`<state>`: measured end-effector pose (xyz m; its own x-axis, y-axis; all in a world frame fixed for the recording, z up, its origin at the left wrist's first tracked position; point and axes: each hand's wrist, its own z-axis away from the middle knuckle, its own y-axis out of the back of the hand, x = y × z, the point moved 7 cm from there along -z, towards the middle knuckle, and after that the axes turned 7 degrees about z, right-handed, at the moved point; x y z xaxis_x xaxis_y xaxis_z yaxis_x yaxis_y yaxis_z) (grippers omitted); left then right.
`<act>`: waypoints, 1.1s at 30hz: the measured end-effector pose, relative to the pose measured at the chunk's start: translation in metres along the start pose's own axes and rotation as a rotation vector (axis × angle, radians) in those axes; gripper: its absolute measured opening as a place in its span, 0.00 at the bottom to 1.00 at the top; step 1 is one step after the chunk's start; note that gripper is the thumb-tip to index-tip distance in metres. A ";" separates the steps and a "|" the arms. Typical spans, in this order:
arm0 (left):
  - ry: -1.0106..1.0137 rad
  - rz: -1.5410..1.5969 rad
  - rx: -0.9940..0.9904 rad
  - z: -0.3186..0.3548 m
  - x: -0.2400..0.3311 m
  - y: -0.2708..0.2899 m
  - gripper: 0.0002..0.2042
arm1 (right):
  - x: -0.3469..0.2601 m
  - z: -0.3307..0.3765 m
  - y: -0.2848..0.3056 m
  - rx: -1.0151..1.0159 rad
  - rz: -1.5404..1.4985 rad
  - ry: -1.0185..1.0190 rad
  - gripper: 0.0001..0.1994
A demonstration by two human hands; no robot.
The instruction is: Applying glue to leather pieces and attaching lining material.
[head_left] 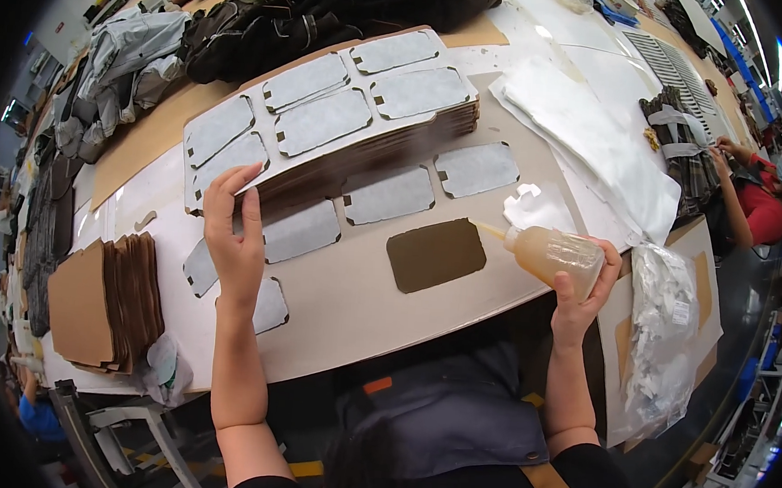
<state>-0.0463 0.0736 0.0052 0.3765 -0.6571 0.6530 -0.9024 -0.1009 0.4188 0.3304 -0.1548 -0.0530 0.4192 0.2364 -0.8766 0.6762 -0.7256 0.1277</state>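
Note:
My right hand grips a clear squeeze bottle of amber glue, its nozzle pointing left toward a dark brown flat piece lying on the white table. My left hand rests its fingers on the near edge of a thick stack of brown boards. Grey-coated flat pieces lie in rows on top of that stack. More grey pieces lie on the table in front of it, one partly under my left hand.
A fanned stack of tan cardboard pieces sits at the left. White sheets and a plastic bag lie at the right. Dark bags are piled at the back. A person in red works at the far right.

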 end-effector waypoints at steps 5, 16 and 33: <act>0.051 -0.015 0.051 0.008 -0.014 0.011 0.12 | -0.006 0.001 -0.007 -0.027 0.052 0.037 0.33; -0.028 -0.020 0.094 0.005 -0.009 0.012 0.11 | -0.011 0.003 -0.013 -0.059 0.111 0.099 0.32; -0.027 -0.033 0.098 0.006 -0.009 0.013 0.10 | -0.018 0.005 -0.025 -0.121 0.140 0.223 0.32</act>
<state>-0.0627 0.0743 0.0010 0.4017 -0.6716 0.6226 -0.9063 -0.1941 0.3753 0.3030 -0.1440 -0.0424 0.6274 0.2858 -0.7243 0.6643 -0.6818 0.3064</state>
